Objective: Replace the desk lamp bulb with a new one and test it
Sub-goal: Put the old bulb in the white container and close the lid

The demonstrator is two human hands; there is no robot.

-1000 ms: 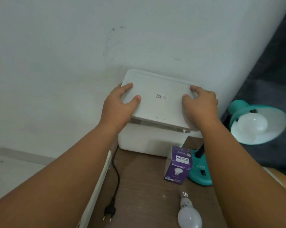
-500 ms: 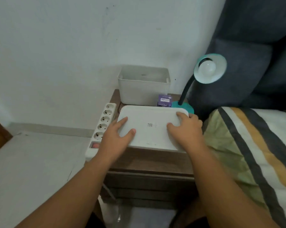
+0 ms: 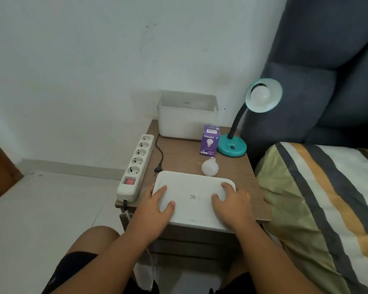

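Note:
A teal desk lamp [image 3: 232, 146] stands at the back right of a wooden nightstand [image 3: 183, 158], with a white bulb [image 3: 260, 95] in its shade. A loose white bulb [image 3: 209, 166] lies on the nightstand in front of a purple bulb box [image 3: 209, 143]. The lamp's black plug [image 3: 157, 169] lies unplugged on the wood. My left hand [image 3: 155, 206] and my right hand [image 3: 232, 203] hold a flat white lid [image 3: 193, 198] by its two sides at the nightstand's front edge. The lid rests on or just above the wood.
An open white bin [image 3: 186, 115] sits at the back against the wall. A white power strip [image 3: 136, 166] with a red switch lies along the nightstand's left edge. A bed with a striped cover [image 3: 318, 198] is at the right, a dark headboard [image 3: 327, 60] behind the lamp.
Both hands lifted the lid off the white bin and brought it toward me, down to the front of the nightstand. The view pulled back and the loose bulb is now uncovered.

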